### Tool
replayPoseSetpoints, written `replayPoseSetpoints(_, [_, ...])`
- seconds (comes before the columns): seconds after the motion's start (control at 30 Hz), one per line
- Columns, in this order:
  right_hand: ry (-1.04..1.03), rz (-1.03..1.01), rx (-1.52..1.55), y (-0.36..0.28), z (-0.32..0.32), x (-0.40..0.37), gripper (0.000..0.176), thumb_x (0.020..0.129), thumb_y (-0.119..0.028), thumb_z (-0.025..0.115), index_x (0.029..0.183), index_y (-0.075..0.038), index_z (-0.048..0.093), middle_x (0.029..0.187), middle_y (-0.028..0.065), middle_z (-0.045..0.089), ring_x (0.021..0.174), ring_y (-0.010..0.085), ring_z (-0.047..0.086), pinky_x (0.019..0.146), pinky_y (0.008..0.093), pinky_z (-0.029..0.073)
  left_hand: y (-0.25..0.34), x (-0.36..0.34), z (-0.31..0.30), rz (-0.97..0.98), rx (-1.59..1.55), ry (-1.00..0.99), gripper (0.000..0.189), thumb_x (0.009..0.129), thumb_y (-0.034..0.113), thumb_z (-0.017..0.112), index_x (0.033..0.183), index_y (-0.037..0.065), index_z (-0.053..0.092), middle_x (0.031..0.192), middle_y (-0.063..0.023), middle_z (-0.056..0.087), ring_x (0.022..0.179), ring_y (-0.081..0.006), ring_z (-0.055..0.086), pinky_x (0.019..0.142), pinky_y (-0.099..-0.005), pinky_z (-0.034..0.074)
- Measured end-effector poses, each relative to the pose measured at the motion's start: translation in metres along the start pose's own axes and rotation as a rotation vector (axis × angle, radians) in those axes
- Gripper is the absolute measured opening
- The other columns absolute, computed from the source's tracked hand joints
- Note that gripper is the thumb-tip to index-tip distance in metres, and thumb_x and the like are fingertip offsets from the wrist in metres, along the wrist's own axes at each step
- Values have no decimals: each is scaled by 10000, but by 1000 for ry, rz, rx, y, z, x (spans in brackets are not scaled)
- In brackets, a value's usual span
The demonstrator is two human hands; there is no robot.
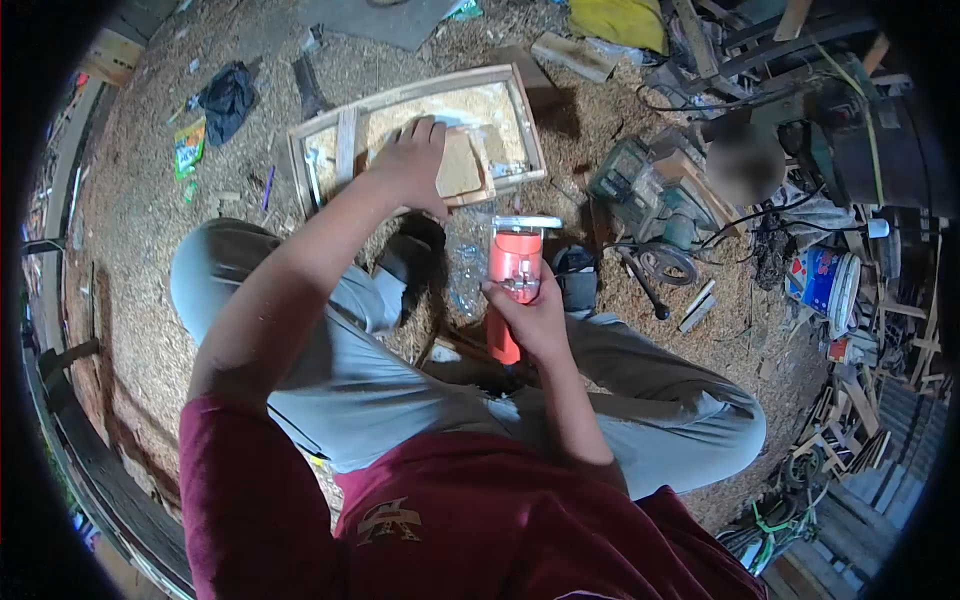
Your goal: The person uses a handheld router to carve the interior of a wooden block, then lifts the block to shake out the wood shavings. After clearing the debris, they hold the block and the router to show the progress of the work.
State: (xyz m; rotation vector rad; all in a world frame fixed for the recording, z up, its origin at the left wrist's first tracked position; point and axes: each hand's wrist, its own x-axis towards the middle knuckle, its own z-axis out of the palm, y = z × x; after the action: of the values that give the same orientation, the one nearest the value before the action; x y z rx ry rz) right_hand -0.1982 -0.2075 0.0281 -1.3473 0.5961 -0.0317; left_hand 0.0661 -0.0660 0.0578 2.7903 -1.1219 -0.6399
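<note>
My right hand (533, 315) is wrapped around the body of an orange trim router (517, 262), whose flat metal base faces away from me. Ahead of it lies a shallow wooden frame (410, 90) on the ground, with sawdust inside. Within that frame is a smaller wooden piece (460, 172) with a raised edge, at the near side. My left hand (412, 165) lies over this piece, fingers bent across its top and thumb toward the near edge. Part of the piece is hidden under the palm. The router's base is close to the frame's near edge, apart from it.
Sawdust covers the ground (230, 320). To the right stand a green machine (640, 185) with cables and a white-and-blue bucket (828, 285). A black plastic bag (228, 100) and a green-yellow packet (188, 148) lie left. Wood scraps (850, 410) are piled at the right edge.
</note>
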Motion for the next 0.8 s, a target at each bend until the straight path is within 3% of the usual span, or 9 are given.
replayPoseSetpoints(0.07, [-36,-28,-53,8,-1,3,518,887,-69,869,1320,-21,589,1101,29,712,951,106,685,850,300,569,2,-2,-3,44,-27,28,1432,530,347,1011,1647,-70,219,1667,-310,336,1592,-463,299,1291,-523,337])
replayPoseSetpoints(0.17, [-45,28,-63,13,5,5,517,882,-29,854,1322,-22,584,1106,30,716,949,104,691,842,293,568,0,-5,17,56,0,155,1421,562,416,1017,1654,-29,225,1675,-256,349,1601,-403,310,1321,-526,278])
replayPoseSetpoints(0.2, [-52,49,-32,14,7,6,513,881,-26,851,1320,-22,584,1104,32,717,948,106,693,842,294,568,2,-5,17,16,-5,113,1406,584,387,1012,1659,-25,205,1699,-254,312,1626,-401,256,1332,-514,260])
replayPoseSetpoints(0.3, [-63,72,9,18,12,9,508,880,-8,837,1316,-16,578,1104,45,727,958,122,709,851,303,579,5,-5,25,20,28,221,1392,589,378,1015,1651,-21,208,1653,-242,352,1591,-407,305,1304,-515,314])
replayPoseSetpoints(0.5, [-65,107,48,14,13,11,520,874,-91,873,1294,-20,576,1130,57,734,997,123,712,896,319,586,10,-8,26,-41,-30,183,1387,582,347,1028,1638,-11,203,1483,-203,444,1429,-394,451,1202,-498,436])
replayPoseSetpoints(0.8, [-57,78,-6,19,9,13,517,865,-97,878,1286,-25,587,1108,54,733,971,124,709,869,322,586,14,-8,25,-48,6,154,1470,565,321,1031,1680,-4,129,1531,-213,410,1461,-399,413,1203,-485,436])
